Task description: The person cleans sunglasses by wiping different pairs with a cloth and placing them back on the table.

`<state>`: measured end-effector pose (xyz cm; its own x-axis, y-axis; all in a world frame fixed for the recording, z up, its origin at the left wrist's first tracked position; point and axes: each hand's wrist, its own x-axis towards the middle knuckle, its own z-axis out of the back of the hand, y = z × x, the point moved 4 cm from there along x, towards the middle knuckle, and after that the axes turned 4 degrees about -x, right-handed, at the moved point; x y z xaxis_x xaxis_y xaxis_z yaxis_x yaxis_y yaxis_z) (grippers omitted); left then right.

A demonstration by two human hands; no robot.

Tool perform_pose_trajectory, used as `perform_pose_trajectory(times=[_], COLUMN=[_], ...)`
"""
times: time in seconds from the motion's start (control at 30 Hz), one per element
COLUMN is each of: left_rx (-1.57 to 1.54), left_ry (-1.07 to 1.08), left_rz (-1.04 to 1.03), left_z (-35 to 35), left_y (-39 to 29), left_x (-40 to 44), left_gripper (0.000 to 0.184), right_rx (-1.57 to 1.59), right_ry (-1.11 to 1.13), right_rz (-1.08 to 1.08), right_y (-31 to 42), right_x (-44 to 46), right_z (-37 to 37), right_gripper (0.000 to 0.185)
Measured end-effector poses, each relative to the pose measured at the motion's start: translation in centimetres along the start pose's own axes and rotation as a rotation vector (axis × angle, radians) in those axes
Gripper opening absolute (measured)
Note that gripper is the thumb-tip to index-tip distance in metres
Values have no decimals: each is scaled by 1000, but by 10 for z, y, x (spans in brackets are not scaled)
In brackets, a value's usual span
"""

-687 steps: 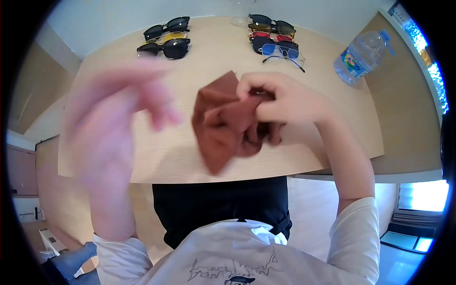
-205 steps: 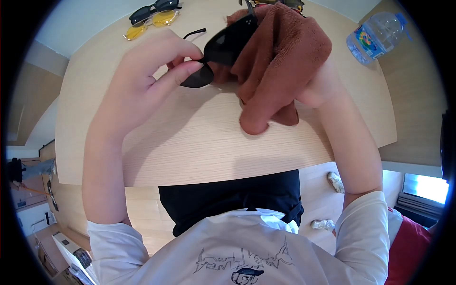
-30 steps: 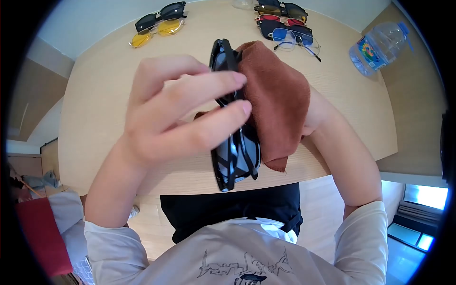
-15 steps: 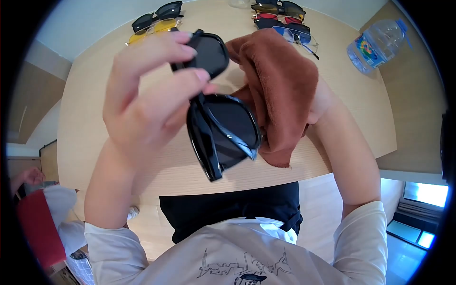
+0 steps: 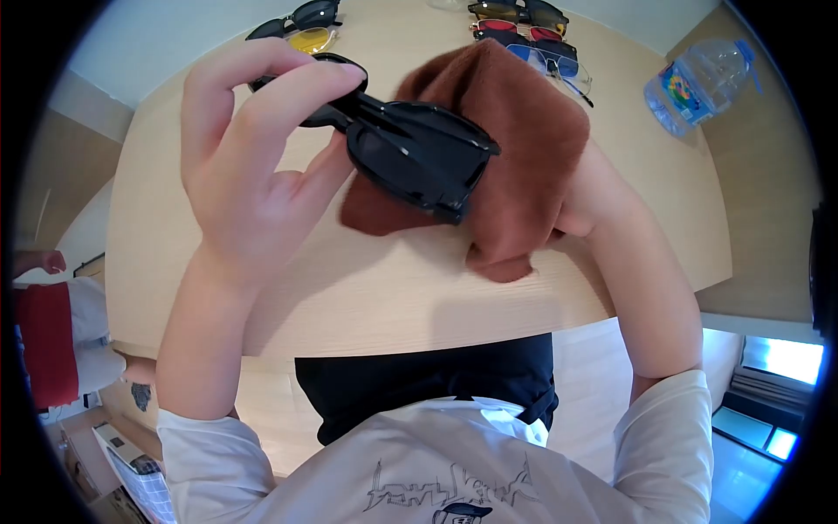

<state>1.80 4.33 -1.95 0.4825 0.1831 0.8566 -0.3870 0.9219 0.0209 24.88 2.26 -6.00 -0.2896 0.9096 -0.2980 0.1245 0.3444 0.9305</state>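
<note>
My left hand (image 5: 262,153) grips a pair of black sunglasses (image 5: 419,157) by the bridge and one lens, fingers pinched around the frame. The temples look folded against the lenses. A brown cloth (image 5: 532,148) drapes over my right hand (image 5: 580,205), whose fingers are mostly hidden beneath it. The far lens of the sunglasses overlaps the cloth in this view; whether they touch I cannot tell.
At the back right of the table (image 5: 384,297) several pairs of glasses (image 5: 546,59) lie in a row. Yellow-lensed glasses (image 5: 312,40) and dark sunglasses (image 5: 314,13) lie back left. A plastic bottle (image 5: 698,87) stands at right. Another person (image 5: 61,323) is at far left.
The sunglasses have turned from hanging downward to pointing right, toward the cloth. The cloth has spread leftward behind them. At far left the other person has shifted.
</note>
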Motion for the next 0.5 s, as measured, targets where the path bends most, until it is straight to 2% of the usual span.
perform_pose_trajectory(times=[0.03, 0.1, 0.3, 0.43, 0.5], left_rx=[-2, 22, 59, 53, -36], left_ry=[3, 11, 62, 70, 0], left_rz=[2, 21, -20, -35, 4], left_z=[-1, -3, -10, -16, -20], left_y=[0, 2, 4, -2, 0], left_x=[-1, -4, -7, -6, -6], left_gripper=[53, 53, 55, 55, 52], right_rx=[255, 339, -126, -245, -262], right_ry=[73, 174, 347, 398, 413], right_rz=[-78, -102, 105, 162, 182], right_y=[-7, -14, -21, -20, -20], right_x=[0, 0, 8, 9, 11], right_z=[-2, -8, -17, -18, -18], right_gripper=[36, 36, 35, 34, 34])
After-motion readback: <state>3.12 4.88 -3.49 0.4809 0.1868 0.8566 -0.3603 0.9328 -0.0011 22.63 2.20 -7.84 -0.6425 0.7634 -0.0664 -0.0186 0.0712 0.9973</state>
